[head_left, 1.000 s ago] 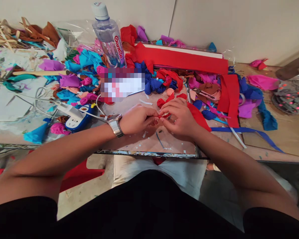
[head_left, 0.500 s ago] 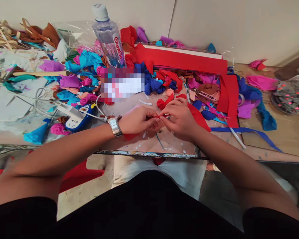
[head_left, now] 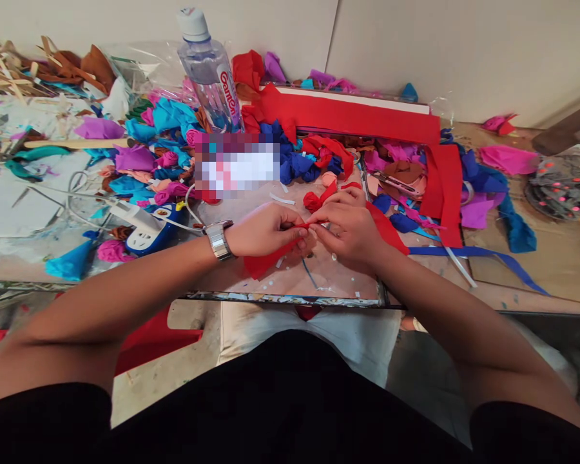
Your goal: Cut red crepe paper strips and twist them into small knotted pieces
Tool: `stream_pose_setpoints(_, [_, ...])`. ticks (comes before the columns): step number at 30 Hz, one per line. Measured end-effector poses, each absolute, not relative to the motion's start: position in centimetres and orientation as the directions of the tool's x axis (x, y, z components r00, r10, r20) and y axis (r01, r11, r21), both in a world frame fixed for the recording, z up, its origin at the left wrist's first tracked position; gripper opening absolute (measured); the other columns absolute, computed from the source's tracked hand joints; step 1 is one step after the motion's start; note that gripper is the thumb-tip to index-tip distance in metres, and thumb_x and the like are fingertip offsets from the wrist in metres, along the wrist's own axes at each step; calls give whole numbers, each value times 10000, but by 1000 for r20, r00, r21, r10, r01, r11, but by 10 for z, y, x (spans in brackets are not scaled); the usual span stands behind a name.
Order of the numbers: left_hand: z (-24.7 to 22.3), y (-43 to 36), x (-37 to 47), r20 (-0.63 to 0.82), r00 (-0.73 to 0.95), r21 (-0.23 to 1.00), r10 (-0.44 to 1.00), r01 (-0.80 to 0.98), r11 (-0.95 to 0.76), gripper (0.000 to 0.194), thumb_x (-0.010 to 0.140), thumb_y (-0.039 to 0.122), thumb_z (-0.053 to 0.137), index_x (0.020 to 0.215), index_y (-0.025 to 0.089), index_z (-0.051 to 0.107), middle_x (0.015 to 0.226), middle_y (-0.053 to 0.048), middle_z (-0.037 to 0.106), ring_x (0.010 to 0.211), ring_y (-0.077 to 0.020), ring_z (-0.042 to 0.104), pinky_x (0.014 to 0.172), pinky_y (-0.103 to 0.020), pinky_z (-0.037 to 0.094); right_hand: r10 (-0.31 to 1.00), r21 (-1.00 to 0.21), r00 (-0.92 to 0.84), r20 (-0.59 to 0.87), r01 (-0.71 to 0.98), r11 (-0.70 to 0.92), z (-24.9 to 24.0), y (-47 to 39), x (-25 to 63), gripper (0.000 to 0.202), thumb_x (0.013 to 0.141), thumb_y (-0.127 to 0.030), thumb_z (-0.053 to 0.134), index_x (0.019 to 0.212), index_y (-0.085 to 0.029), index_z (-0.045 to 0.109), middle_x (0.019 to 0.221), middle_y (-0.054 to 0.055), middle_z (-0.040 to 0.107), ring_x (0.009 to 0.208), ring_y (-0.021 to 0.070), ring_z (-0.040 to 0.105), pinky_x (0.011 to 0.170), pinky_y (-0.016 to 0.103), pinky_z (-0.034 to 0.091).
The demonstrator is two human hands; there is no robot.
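My left hand [head_left: 262, 231], with a metal watch [head_left: 218, 240] on its wrist, pinches a red crepe paper strip [head_left: 265, 261] between thumb and fingers. The strip's wide end hangs below that hand, over the tabletop. My right hand [head_left: 350, 227] is closed on the strip's narrow, twisted end, and the fingertips of both hands nearly meet there. Just beyond the right fingers lies a small rolled red paper flower [head_left: 312, 202]. More red paper [head_left: 386, 229] shows beside the right hand, partly covered by it.
A water bottle [head_left: 211, 84] stands at the back among coloured paper pieces. A white-and-blue power strip [head_left: 147, 235] with cables lies left. On the right are a utility knife [head_left: 397, 183], a blue strip [head_left: 483, 253] and cut red sheets [head_left: 444, 187]. The table edge [head_left: 290, 298] runs in front of me.
The red strip's loose end has swung out and shows more below my left hand. Both hands stay in nearly the same place, with small finger shifts.
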State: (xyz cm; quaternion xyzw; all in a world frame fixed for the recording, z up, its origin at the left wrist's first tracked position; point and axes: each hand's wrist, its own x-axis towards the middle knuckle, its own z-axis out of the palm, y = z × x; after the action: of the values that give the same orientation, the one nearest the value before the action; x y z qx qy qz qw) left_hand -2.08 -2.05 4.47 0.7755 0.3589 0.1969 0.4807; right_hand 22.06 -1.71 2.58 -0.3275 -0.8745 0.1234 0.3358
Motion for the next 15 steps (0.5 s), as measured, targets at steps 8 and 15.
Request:
stream_pose_setpoints(8, [49,-19,-23,-263,685,964,680,152,219,155,982,302,720,958,151,748,921,-106,846,780,-192,818,678,-278,655,590,-388,-597,544,444,808,24,-13,223,137,1035,-307,669,1002,-293,801,989,24,842,1051,280,695,1011,508,477])
stream_pose_setpoints(15, [45,-17,-24,-260,708,953,656,79,292,275,978,431,762,975,156,750,891,-120,846,745,-204,813,692,-313,668,580,-367,-615,535,450,815,23,-13,225,133,1031,-295,669,1026,-300,801,1009,25,838,1070,283,692,1074,539,441])
